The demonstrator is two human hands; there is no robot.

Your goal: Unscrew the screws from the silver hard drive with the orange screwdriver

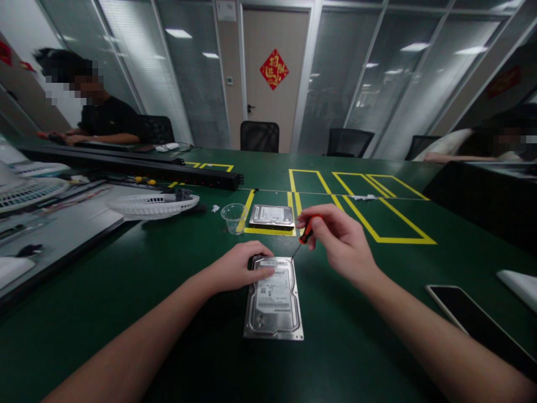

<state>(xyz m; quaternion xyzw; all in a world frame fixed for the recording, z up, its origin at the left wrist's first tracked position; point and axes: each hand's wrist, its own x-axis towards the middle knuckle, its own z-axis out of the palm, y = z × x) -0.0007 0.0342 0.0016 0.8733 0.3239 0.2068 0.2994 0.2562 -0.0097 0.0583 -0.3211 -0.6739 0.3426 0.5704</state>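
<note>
A silver hard drive (273,302) with a printed label lies on the green table in front of me. My left hand (247,264) grips its far left corner, thumb across the label and the fingers over the far edge. In my right hand (338,238) is a small screwdriver (306,230) with an orange and black handle. Its shaft slants down to the drive's far right corner, where the tip appears to touch; any screw there is too small to make out. Beyond my hands, a second hard drive (272,216) lies flat inside a yellow tape outline.
A clear plastic cup (234,218) stands left of the second drive. White fan guards (153,206) and a long black bar (168,168) lie to the left. At right rests a phone (478,324). Two people sit across the table, one at each side.
</note>
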